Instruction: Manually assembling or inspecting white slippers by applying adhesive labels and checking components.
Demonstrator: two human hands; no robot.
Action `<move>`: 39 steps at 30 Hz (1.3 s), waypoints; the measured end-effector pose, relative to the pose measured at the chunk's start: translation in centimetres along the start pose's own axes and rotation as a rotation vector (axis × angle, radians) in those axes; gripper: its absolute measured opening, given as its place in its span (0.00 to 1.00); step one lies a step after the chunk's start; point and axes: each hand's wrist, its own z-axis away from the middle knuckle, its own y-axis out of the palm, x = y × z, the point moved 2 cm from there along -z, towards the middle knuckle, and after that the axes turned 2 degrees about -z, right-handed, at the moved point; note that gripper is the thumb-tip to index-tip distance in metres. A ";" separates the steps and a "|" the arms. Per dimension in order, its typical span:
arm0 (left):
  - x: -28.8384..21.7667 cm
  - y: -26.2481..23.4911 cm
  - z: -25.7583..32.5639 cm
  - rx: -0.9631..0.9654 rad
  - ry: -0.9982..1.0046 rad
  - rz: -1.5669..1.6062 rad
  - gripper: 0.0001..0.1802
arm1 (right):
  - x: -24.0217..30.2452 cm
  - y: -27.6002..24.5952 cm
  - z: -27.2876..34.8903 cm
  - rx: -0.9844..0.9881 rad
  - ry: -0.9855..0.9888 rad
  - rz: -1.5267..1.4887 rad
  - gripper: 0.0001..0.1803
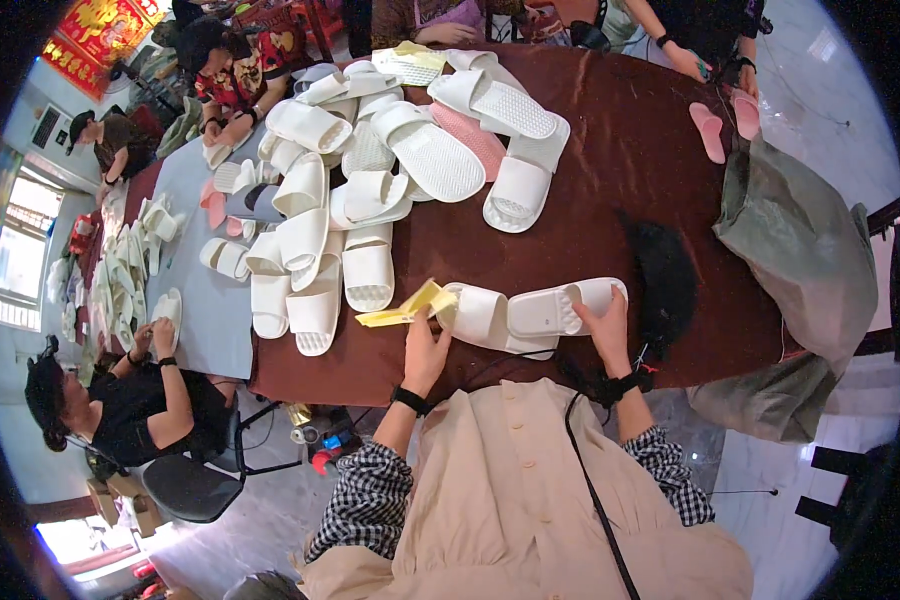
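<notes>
In front of me, near the table's edge, lie two white slippers end to end. My left hand (426,352) is closed on a folded yellow paper piece (407,306), held by the toe end of the left slipper (475,316). The fingers of my right hand (607,328) grip the right slipper (540,314) at its right end, thumb on the near side. Part of that slipper is hidden by the hand. Beyond my hands is a heap of white slippers (435,155), with a pink one (475,140) showing among them.
The brown-covered table (590,220) spreads ahead. A black cap-like thing (662,285) lies right of my right hand; a grey-green sack (795,230) hangs at the right edge. Pink slippers (707,132) lie at the far right. Other people sit around, one at left holding a slipper (168,312).
</notes>
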 end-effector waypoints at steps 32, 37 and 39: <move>1.8 0.4 -3.6 0.080 -0.147 0.475 0.33 | 2.1 4.3 2.1 0.861 0.281 -0.684 0.15; 1.0 0.1 -3.0 0.077 -0.091 0.578 0.32 | 1.2 4.1 1.9 0.882 0.197 -0.604 0.15; 0.8 -0.3 -2.8 0.066 -0.082 0.672 0.30 | 1.0 4.0 1.9 0.873 0.167 -0.608 0.15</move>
